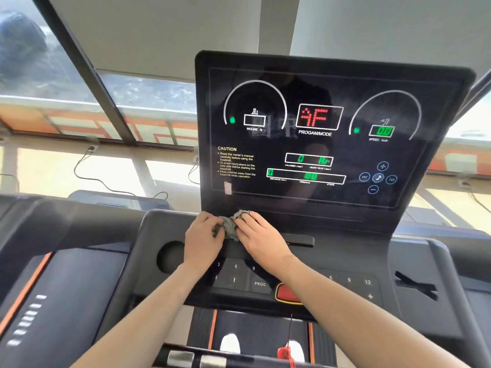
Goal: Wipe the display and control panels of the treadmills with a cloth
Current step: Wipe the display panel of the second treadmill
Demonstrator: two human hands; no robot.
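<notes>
The treadmill's black display panel [329, 134] stands upright ahead, lit with red and green readouts. Below it lies the control panel [239, 277] with number keys and a PROG key. A crumpled grey cloth [231, 225] sits on the ledge at the display's lower left edge. My left hand [202, 239] and my right hand [261, 236] both grip the cloth, one on each side, fingers curled into it. Both forearms reach across the control panel and hide part of its keys.
A round cup holder [170, 257] sits left of my hands. A red stop button [287, 293] and a red safety clip [285, 353] on its cord lie below. A neighbouring treadmill's console [53, 288] is at left. Windows and power cables run behind.
</notes>
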